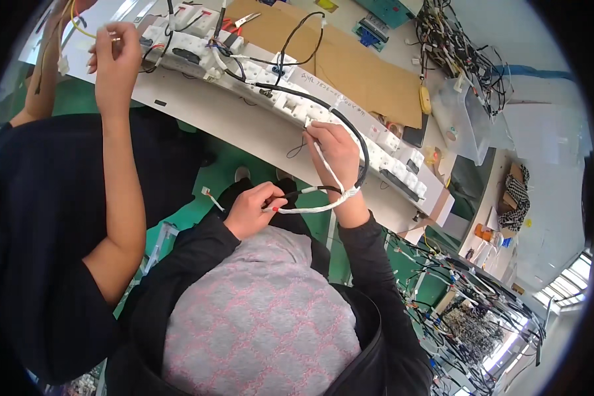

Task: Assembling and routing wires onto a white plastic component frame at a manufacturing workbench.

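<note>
A wiring harness with a thick black sleeved cable [360,142] arcs along a row of white connector fixtures [290,104] and loops down over my right wrist. White-wrapped branches split from it there. My right hand [336,150] is closed on the end of one white branch [328,165], against the front of the fixture row. Its fingers hide most of that end. In front of my body, my left hand [252,208] pinches a white-wrapped branch [310,210] with a red tip, beside a black branch [297,193]. A white plug on a short lead [206,192] hangs left of this hand.
At the left a co-worker's raised hand [117,56] holds thin wires over the bench. Red-handled pliers [241,23] lie on brown cardboard [356,72] behind the fixtures. A clear plastic bin [462,122] stands at the right. Hanging cable bundles [468,297] crowd the lower right.
</note>
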Demonstrator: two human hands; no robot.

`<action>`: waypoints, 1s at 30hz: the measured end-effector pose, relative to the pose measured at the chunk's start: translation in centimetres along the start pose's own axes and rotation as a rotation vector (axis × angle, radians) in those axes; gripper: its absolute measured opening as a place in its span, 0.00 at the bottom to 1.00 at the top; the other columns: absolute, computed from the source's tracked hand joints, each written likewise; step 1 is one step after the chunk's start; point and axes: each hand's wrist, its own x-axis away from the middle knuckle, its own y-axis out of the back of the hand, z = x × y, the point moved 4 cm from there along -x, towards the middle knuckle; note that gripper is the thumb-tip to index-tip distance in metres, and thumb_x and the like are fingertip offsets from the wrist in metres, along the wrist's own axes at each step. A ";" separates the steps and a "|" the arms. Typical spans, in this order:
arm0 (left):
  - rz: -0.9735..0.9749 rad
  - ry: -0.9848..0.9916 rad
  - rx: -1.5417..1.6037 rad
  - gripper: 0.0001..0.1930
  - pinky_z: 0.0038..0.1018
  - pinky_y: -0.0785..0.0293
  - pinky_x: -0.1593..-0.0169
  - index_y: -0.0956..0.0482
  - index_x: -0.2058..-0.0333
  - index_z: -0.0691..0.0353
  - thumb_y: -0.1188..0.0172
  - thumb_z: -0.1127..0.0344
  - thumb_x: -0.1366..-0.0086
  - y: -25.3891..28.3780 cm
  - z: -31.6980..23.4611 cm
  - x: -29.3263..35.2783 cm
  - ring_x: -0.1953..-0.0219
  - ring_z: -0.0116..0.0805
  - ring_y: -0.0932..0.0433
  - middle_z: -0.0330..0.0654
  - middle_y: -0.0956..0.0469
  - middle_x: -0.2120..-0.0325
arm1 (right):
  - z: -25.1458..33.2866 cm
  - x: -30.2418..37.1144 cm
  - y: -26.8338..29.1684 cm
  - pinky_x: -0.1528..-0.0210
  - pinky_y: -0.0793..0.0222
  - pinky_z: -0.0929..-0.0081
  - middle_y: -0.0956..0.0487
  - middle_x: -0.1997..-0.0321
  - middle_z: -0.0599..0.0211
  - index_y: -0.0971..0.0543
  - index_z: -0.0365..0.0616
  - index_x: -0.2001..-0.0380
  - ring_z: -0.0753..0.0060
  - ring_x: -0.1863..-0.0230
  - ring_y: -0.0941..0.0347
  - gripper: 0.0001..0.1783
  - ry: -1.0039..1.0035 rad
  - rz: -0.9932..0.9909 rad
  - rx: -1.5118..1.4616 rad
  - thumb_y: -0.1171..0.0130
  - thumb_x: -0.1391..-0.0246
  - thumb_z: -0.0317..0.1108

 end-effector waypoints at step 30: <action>0.035 0.504 1.070 0.16 0.16 0.55 0.84 0.30 0.73 0.56 0.48 0.53 0.28 -1.5 -7.7 -12.2 0.85 0.14 0.47 0.26 0.40 0.83 | -5.5 0.3 6.4 0.45 0.32 0.67 0.20 0.55 0.57 0.23 0.41 0.52 0.62 0.50 0.24 0.15 -0.271 0.213 -0.389 0.41 0.41 0.33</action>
